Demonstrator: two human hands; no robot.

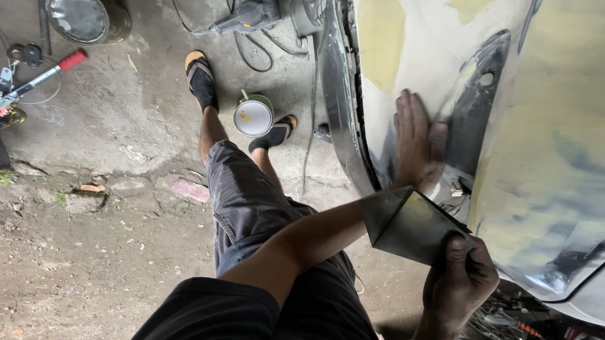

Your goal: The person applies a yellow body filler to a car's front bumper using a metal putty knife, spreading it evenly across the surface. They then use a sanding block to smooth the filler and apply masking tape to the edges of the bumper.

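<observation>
Your left hand [416,140] lies flat and open against the car body panel [430,50], fingers stretched upward and together, palm pressed to the grey sanded patch just beside the dark recess with the small round hole [487,79]; it grips nothing. Your forearm crosses in front of your body to reach there. Your right hand [460,273] sits lower and nearer to you, closed around the lower corner of a flat dark board [408,227], thumb on top of its face and the other fingers curled under its edge. That board is tilted, one end pointing up toward your left wrist and touching or nearly touching it; you cannot tell which. The panel shows pale yellow filler patches [381,35] above your left hand and a broad yellowish smear on the wider surface to the right. Down on the concrete floor [125,111], a small open tin [253,115] with pale contents stands between your sandalled feet, close to the right foot [274,135]. Well apart, farther left, a larger round can [86,16] lies with its shiny lid showing, and a red-handled tool [33,84] rests near it. A corded power tool [247,16] lies by the panel's lower edge.
</observation>
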